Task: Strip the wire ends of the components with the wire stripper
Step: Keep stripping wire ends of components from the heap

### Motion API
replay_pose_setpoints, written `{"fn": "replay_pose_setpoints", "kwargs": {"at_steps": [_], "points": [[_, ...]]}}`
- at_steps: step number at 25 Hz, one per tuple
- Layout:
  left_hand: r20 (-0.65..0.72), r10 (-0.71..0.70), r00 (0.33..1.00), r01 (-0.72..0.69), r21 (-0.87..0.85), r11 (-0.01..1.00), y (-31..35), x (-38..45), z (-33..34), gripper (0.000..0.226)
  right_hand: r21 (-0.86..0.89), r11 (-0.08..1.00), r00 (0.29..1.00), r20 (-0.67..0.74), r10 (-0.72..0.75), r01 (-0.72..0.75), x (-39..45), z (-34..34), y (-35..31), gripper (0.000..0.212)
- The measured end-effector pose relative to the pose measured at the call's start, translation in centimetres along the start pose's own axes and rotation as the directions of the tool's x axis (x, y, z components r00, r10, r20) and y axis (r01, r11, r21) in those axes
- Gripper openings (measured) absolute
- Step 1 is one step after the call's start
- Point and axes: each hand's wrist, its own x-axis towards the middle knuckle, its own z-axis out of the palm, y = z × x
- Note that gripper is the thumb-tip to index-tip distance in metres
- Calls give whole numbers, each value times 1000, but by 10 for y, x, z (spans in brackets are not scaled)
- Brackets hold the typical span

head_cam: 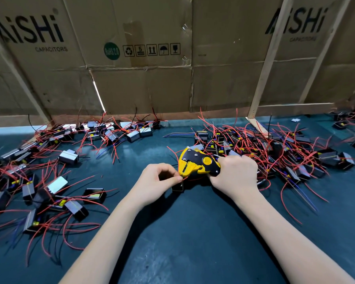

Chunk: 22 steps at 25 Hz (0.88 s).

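A person's 2 bare forearms reach forward over a dark teal table (193,232). The right hand (235,173) is wrapped around the handles of a yellow and black wire stripper (199,162), fingers curled tight, the tool's head pointing left at the centre of the table. The left hand (159,178) pinches a thin red wire (183,178) between thumb and fingertips, just at the stripper's yellow head. The wire runs down to a small black component (177,186) sitting on the table directly below the tool. Whether the wire end sits inside the blades cannot be told. A scattered pile of similar components with red and blue wires (49,181) lies to the left, and a denser pile (275,152) lies to the right, behind the right hand. Flattened cardboard boxes printed "AiSHi Capacitors" (131,58) stand along the far edge.
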Motion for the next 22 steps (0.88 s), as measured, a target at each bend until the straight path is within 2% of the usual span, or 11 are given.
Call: {"fn": "replay_pose_setpoints", "kwargs": {"at_steps": [2,6,9,13,22], "points": [[7,15,1000,-15,15,1000,0,-1,-1,9,-29,1000,1000,6,-1,1,0,2,2,38],[44,53,998,-55,41,998,2,-4,-3,9,-38,998,998,13,56,-55,-1,4,9,50],[-5,62,998,-61,71,996,5,-3,0,13,-24,996,997,-3,82,-82,-2,3,11,52],[-72,25,997,-20,74,997,6,-3,4,16,-48,997,998,-6,60,-60,-4,2,9,50],[-92,37,995,-25,132,991,13,-6,8,19,-52,998,999,37,27,-25,-4,-1,6,41]]}}
